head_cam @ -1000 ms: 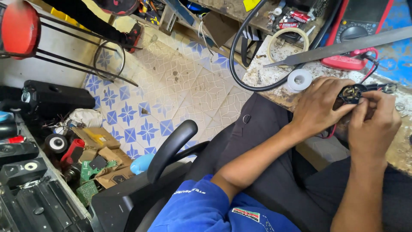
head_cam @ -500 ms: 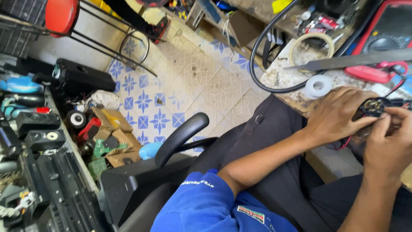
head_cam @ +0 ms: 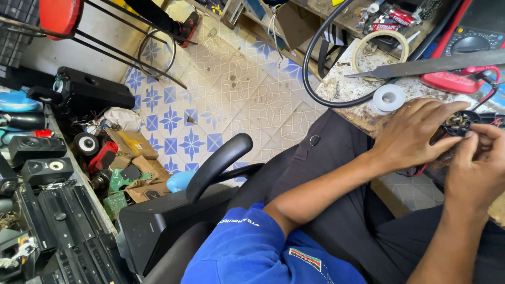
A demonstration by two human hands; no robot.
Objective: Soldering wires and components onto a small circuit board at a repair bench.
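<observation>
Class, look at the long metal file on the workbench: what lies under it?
The metal file lies across a red multimeter and a tape ring. The bench beneath its right end is out of sight.

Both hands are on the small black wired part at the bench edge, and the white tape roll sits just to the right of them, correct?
Not quite. The head view shows both the left hand and right hand on the small black wired part, but the white tape roll sits to the left of them, on the bench, not to the right.
</observation>
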